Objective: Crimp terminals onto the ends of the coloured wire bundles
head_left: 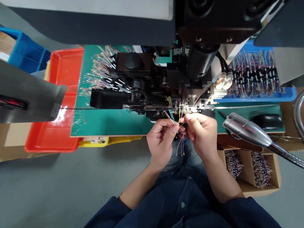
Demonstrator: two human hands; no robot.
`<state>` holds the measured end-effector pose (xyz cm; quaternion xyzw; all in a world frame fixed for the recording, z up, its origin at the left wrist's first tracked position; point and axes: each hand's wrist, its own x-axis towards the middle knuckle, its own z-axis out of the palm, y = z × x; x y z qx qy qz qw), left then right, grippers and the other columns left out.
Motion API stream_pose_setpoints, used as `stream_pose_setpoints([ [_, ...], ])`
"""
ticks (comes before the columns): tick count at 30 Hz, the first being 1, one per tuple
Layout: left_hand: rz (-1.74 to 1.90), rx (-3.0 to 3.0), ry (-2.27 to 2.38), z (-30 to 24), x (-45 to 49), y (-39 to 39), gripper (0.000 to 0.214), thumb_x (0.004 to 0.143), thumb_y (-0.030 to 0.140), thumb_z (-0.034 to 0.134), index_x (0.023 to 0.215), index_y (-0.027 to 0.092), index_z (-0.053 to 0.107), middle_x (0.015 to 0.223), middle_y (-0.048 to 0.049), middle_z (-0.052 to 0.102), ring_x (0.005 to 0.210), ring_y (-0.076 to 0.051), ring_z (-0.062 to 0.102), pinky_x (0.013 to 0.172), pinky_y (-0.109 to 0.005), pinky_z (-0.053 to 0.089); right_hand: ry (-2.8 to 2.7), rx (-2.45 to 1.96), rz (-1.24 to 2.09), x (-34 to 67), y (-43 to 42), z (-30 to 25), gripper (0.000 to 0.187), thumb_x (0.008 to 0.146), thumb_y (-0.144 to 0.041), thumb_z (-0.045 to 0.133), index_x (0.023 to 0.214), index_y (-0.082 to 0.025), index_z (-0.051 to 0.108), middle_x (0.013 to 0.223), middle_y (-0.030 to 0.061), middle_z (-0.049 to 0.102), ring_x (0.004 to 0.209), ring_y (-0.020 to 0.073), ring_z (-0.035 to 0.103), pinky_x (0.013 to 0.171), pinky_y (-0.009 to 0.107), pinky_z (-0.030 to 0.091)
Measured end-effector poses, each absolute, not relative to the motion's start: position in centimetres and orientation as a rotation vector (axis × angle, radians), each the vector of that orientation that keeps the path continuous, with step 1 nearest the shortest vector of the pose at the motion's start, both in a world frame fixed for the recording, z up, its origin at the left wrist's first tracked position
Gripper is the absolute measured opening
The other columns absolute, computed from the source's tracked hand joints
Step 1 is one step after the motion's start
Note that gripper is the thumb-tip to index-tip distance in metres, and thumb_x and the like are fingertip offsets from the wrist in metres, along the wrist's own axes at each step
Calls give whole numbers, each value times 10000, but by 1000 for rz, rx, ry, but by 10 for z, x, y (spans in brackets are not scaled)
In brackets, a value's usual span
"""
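Note:
Thin coloured wires (pixel 182 143) fan out between my two hands, right at the front of a black machine (pixel 158 109). My left hand (pixel 162 138) is closed in a pinch around the bundle, and some loose ends hang below it. With its fingertips pressed together, my right hand (pixel 201 134) pinches a wire close to the lit metal tooling (pixel 191 106). Several other wire ends spread up and left from my left fingers toward the machine. The exact contact at the tooling is too small to make out.
Wire bundles lie on the green mat (pixel 105 124) and in a blue tray (pixel 273 97). A red tray (pixel 52 139) stands left. A metal gooseneck lamp (pixel 240 128) reaches in from the right, above a cardboard box (pixel 273 184) of wire bundles. The machine head (pixel 210 20) overhangs the hands.

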<state>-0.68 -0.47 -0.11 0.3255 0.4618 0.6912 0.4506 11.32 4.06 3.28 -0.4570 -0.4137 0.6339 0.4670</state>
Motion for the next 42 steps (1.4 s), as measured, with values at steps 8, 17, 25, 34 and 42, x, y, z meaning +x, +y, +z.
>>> stream_pose_setpoints([
  [8, 1745, 781, 1117, -5, -8, -5, 189, 1029, 380, 891, 1020, 235, 771, 947, -2, 835, 767, -138, 820, 740, -267, 696, -1067, -1110, 1493, 113, 42, 38, 421, 1032, -606, 828, 870, -224, 899, 489, -59, 519, 421, 93, 387, 461, 254, 450],
  [17, 1692, 829, 1176, 2, -7, -6, 292, 996, 454, 924, 956, 216, 760, 853, -6, 797, 737, -150, 773, 698, -273, 649, -1226, -1074, 1400, 115, 40, 53, 258, 994, -459, 859, 916, -218, 910, 526, -55, 552, 446, 92, 394, 449, 253, 382],
  [25, 1636, 830, 1137, -4, -6, -9, 231, 1066, 450, 846, 1028, 246, 744, 924, -8, 826, 791, -157, 805, 755, -292, 670, -1111, -1064, 1564, 117, 41, 43, 331, 1019, -534, 824, 935, -232, 932, 503, -62, 522, 426, 97, 396, 468, 266, 449],
  [34, 1696, 794, 1154, -3, -8, -6, 262, 1046, 465, 855, 1020, 238, 726, 910, 4, 790, 763, -156, 801, 680, -272, 679, -1021, -1097, 1599, 115, 45, 38, 395, 981, -612, 868, 907, -229, 925, 482, -68, 486, 420, 93, 359, 456, 265, 467],
  [42, 1695, 817, 1199, -6, -9, -5, 235, 1052, 454, 847, 1027, 246, 741, 929, 3, 794, 779, -153, 809, 734, -282, 693, -1018, -1116, 1587, 112, 45, 41, 459, 957, -678, 886, 894, -225, 925, 461, -71, 461, 412, 93, 352, 444, 275, 473],
])
